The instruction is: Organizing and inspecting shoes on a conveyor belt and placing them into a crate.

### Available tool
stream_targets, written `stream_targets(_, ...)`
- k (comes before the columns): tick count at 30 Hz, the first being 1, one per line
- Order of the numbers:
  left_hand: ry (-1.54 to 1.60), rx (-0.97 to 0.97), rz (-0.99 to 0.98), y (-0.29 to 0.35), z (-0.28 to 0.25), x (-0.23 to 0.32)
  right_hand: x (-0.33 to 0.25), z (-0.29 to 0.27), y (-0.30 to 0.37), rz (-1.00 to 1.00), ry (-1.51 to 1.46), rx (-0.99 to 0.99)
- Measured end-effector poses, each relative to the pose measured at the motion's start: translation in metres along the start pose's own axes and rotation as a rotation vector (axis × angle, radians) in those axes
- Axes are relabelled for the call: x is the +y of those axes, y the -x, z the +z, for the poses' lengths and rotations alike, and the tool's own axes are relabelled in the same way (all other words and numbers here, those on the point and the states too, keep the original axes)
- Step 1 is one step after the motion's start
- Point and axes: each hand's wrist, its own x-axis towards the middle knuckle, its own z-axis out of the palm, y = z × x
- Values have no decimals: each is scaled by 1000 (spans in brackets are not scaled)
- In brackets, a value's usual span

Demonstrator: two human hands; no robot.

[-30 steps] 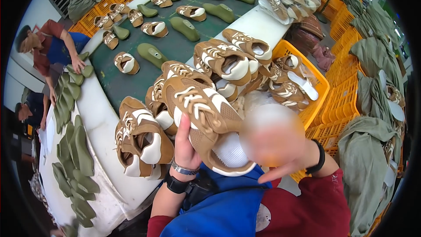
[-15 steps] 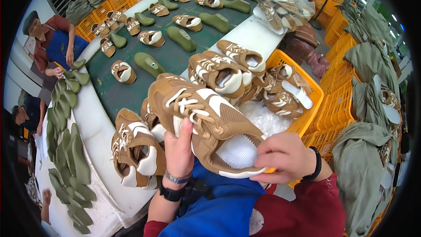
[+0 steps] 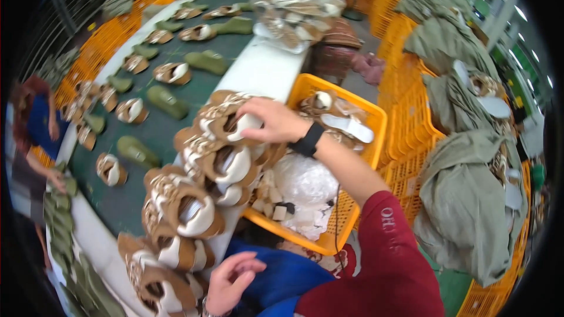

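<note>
A row of brown sneakers with white heels and pale laces stands piled along the white table edge in front of me. My right hand (image 3: 267, 120) reaches out to the far end of that row, its fingers and thumb on the heel collar of a sneaker (image 3: 222, 116). Close by sit another sneaker (image 3: 226, 161) and, nearer, one with a striped light insole (image 3: 189, 208). My left hand (image 3: 233, 282) is low in front of me, empty, its fingers loosely curled and apart, beside the nearest sneaker (image 3: 167, 290).
A yellow crate (image 3: 376, 141) on the right holds shoes, insoles and clear plastic. Beyond it stand stacked orange crates (image 3: 405, 103) under grey-green cloths (image 3: 464, 199). Sneakers and green shoe lasts (image 3: 166, 103) lie on the green conveyor belt (image 3: 158, 135). A co-worker (image 3: 38, 117) stands at left.
The sneaker that both hands held up is out of them. My right hand has moved forward onto a piled sneaker; my left has dropped lower. The view has turned to the right.
</note>
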Motion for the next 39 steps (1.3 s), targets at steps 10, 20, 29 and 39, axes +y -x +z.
stream_targets(10,26,-36,-274,-13,-3,-5,206,-21,269,1306,405,282)
stream_targets(20,25,212,-396,-6,-7,-19,255,12,325,1617,427,414)
stream_targets(29,60,230,-386,-7,-5,-38,234,-29,315,1570,705,-401)
stream_targets(39,-87,80,-219,-4,8,-27,181,-26,319,1161,174,5)
